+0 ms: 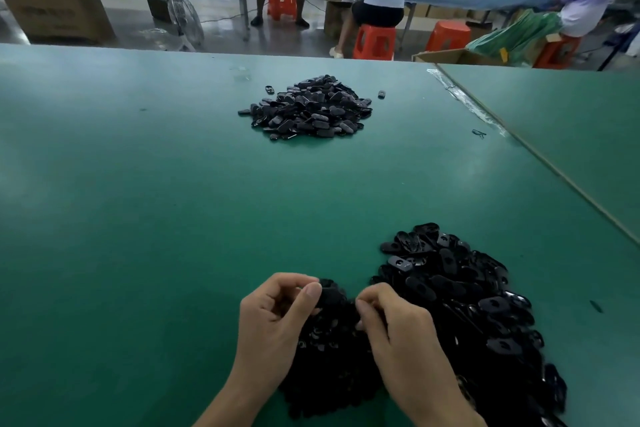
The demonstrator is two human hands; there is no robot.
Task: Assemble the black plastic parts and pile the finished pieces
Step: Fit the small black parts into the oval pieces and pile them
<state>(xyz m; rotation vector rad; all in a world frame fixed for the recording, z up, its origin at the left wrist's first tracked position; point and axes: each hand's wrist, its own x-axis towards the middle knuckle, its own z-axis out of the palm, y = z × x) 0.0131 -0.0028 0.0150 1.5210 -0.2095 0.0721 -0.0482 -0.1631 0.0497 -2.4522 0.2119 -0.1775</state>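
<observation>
Two piles of black parts on the green counter [138, 201]: far pile [308, 107] at 12 o'clock with two strays [269, 89] beside it, near pile [467, 305] at 5 o'clock. Left hand [273, 315] and right hand [398, 329] are over it, fingers curled, pinching one part [333, 292] together.

A green desk [173, 184] is carrying two heaps of black plastic parts: a far pile [308, 107] is sitting toward its far edge, and a larger near pile [467, 305] is spreading over the near right. A stray piece [269, 89] is lying just left of the far pile and another stray [381, 94] just right of it. A clear plastic strip [460, 97] is lying along the seam with the adjoining desk [571, 121].
</observation>
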